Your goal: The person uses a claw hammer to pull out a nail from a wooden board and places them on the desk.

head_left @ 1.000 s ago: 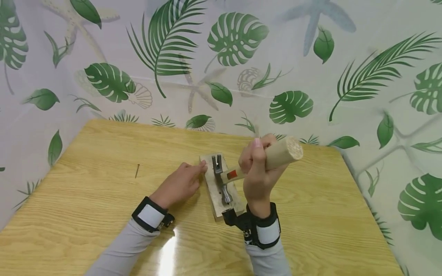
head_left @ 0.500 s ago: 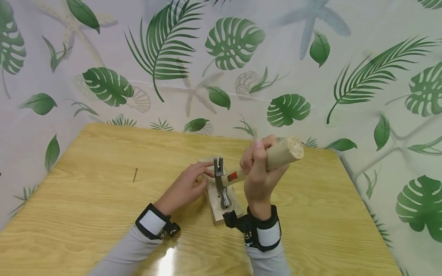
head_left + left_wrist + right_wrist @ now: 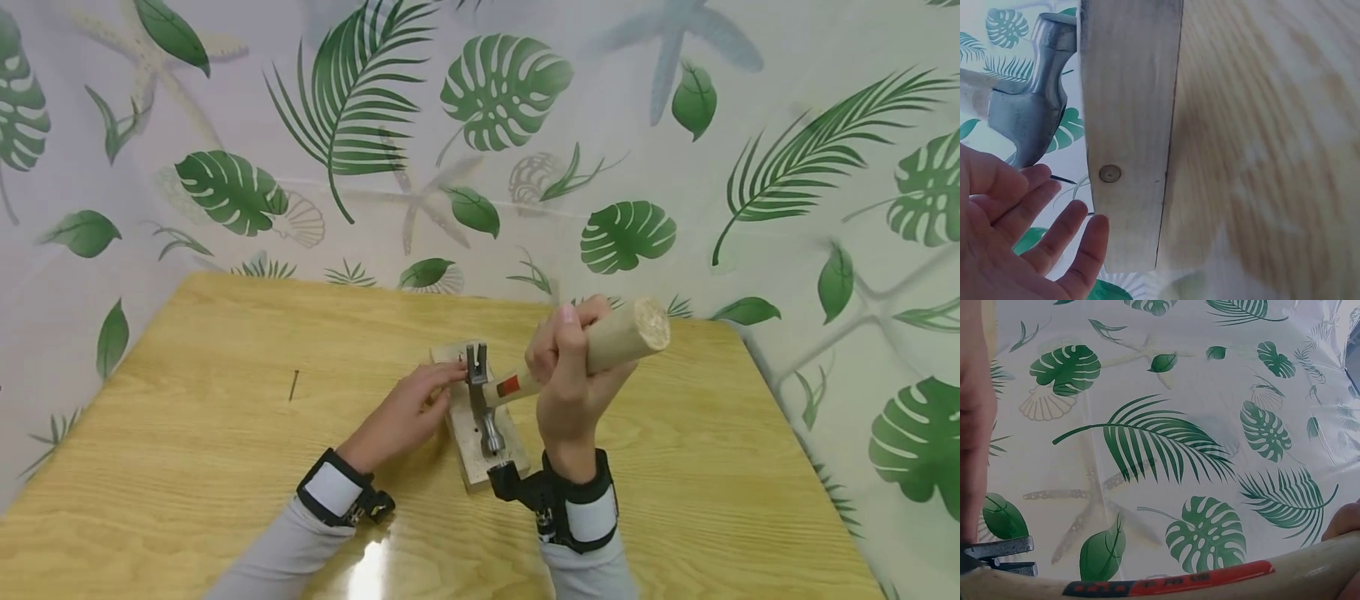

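Note:
My right hand (image 3: 573,379) grips the wooden handle of a claw hammer (image 3: 487,417), whose steel head is over a pale wooden block (image 3: 472,462). A red label marks the handle. In the left wrist view the hammer head (image 3: 1032,109) stands beside the block, claw toward my fingers. My left hand (image 3: 408,408) is at the claw; its thumb and index finger come together there, and a thin dark nail (image 3: 1063,179) sticks out past the fingertips toward the block. Its other end is hidden by the fingers. The remaining fingers are loosely extended near the block.
A loose nail (image 3: 294,385) lies on the wooden table (image 3: 187,417), left of my left hand. One round mark (image 3: 1110,174) shows on the block's side. A leaf-printed sheet (image 3: 510,175) hangs behind the table.
My left hand has left the block's left edge and reached right to the hammer claw, fingers now touching there. The hammer and right hand have hardly moved.

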`<state>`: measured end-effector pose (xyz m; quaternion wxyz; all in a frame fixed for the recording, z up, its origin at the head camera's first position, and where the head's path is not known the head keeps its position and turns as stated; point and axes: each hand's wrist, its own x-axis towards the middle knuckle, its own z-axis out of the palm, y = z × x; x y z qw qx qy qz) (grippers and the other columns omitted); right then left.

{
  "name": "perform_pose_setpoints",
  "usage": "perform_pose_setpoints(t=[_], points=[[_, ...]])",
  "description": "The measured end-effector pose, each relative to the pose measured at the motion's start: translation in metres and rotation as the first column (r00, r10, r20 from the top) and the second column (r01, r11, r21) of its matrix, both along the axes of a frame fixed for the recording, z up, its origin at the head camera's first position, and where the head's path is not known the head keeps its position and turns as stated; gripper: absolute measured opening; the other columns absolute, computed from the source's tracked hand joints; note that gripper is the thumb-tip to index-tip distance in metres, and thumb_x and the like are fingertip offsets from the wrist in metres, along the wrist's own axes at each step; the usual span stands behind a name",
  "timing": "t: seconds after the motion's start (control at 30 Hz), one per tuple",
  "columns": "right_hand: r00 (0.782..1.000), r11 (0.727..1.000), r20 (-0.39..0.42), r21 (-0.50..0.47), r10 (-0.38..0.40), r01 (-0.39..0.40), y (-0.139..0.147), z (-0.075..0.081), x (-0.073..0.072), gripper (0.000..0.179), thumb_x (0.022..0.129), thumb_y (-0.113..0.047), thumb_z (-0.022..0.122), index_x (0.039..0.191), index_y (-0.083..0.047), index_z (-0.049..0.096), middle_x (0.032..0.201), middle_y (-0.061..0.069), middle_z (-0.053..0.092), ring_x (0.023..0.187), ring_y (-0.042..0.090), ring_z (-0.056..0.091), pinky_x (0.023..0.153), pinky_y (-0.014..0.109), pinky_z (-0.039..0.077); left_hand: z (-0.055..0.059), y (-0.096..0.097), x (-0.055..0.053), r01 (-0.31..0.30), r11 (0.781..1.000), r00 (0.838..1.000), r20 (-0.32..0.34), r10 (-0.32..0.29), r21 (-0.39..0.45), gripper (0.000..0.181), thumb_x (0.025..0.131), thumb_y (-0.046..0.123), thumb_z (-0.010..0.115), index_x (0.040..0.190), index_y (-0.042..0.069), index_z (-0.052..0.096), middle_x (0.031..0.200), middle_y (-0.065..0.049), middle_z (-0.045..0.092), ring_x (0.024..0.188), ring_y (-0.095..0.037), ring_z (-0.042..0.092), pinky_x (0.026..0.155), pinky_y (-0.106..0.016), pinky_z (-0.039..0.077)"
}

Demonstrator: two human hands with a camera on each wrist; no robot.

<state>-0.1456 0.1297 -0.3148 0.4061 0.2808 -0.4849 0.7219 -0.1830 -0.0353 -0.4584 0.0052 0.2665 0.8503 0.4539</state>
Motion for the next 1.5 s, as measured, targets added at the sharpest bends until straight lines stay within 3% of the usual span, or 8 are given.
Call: perform_pose_setpoints(t=[0.3,0.43,0.57,0.67,0.9,1.13,1.33,1.5], points=[[0.999,0.999,0.0,-0.01,0.032,-0.032,0.0,-0.002,0.002,0.031,0.094,-0.001,0.048,0.069,0.0,0.031,0.049,0.0,0.029,0.037,0.007,0.024,0.034,0.021,0.019,-0.002,-0.006,-0.002,0.0,1.0,1.0,-0.012,0.0,-0.004,0.04,0.101,0.0,0.047,0.137,0.006,0.064,0.148,-0.007,0.056,0.141,-0.029,0.047,0.117,-0.045,0.037],[0.998,0.998,0.002,-0.009,0.056,-0.056,0.001,-0.003,0.002,0.031,0.094,0.0,0.047,0.068,0.0,0.031,0.048,0.0,0.029,0.037,0.007,0.024,0.034,0.021,0.019,-0.002,-0.007,-0.004,-0.022,1.0,0.999,-0.029,0.022,0.009,0.042,0.103,0.0,0.044,0.14,0.007,0.061,0.148,-0.005,0.055,0.141,-0.026,0.047,0.111,-0.042,0.044],[0.998,0.997,0.004,-0.012,0.07,-0.07,-0.001,-0.003,0.001,0.03,0.094,0.0,0.047,0.068,0.0,0.032,0.048,0.0,0.03,0.036,0.008,0.024,0.034,0.021,0.02,0.001,-0.01,-0.006,-0.093,0.994,0.992,-0.086,0.098,0.065,0.04,0.102,0.0,0.047,0.138,0.007,0.064,0.143,-0.006,0.058,0.128,-0.024,0.057,0.094,-0.039,0.054],[0.997,0.997,0.005,-0.012,0.075,-0.075,-0.002,-0.003,0.001,0.03,0.094,0.0,0.048,0.068,0.001,0.032,0.048,0.0,0.031,0.036,0.008,0.025,0.034,0.021,0.02,0.004,-0.016,-0.006,-0.188,0.974,0.972,-0.119,0.203,0.125,0.031,0.1,0.003,0.057,0.127,0.007,0.071,0.13,-0.005,0.067,0.115,-0.022,0.065,0.088,-0.039,0.056],[0.997,0.997,0.033,-0.027,0.072,-0.071,-0.002,-0.001,0.0,0.029,0.093,0.0,0.049,0.069,0.0,0.033,0.048,0.001,0.03,0.036,0.008,0.025,0.033,0.022,0.02,0.018,-0.045,-0.011,-0.361,0.911,0.926,-0.043,0.376,0.198,0.012,0.094,0.01,0.072,0.105,0.01,0.077,0.099,-0.003,0.077,0.087,-0.018,0.071,0.076,-0.041,0.059],[0.998,0.998,0.047,-0.041,0.049,-0.047,0.001,0.0,-0.001,0.028,0.094,0.001,0.049,0.069,0.001,0.035,0.047,0.001,0.031,0.035,0.008,0.025,0.033,0.023,0.019,0.033,-0.09,-0.022,-0.444,0.895,0.895,0.078,0.44,0.036,0.033,0.096,0.01,0.067,0.129,0.012,0.064,0.103,-0.009,0.073,0.09,-0.025,0.073,0.07,-0.036,0.058],[0.998,0.997,0.056,-0.069,0.035,-0.031,0.004,0.001,-0.003,0.028,0.094,0.001,0.049,0.069,0.0,0.036,0.047,0.0,0.03,0.035,0.008,0.025,0.033,0.023,0.019,0.032,-0.13,-0.029,-0.487,0.862,0.862,0.079,0.5,-0.145,0.026,0.095,0.01,0.063,0.12,0.006,0.07,0.098,-0.015,0.072,0.077,-0.027,0.071,0.056,-0.029,0.048],[0.997,0.997,0.065,-0.073,0.033,-0.028,0.004,0.003,-0.003,0.028,0.094,0.0,0.049,0.069,-0.001,0.037,0.047,0.0,0.03,0.035,0.008,0.024,0.033,0.022,0.019,0.029,-0.145,-0.028,-0.508,0.817,0.827,0.11,0.551,-0.272,0.026,0.092,0.009,0.066,0.114,-0.004,0.071,0.091,-0.019,0.073,0.065,-0.024,0.066,0.051,-0.028,0.046]])
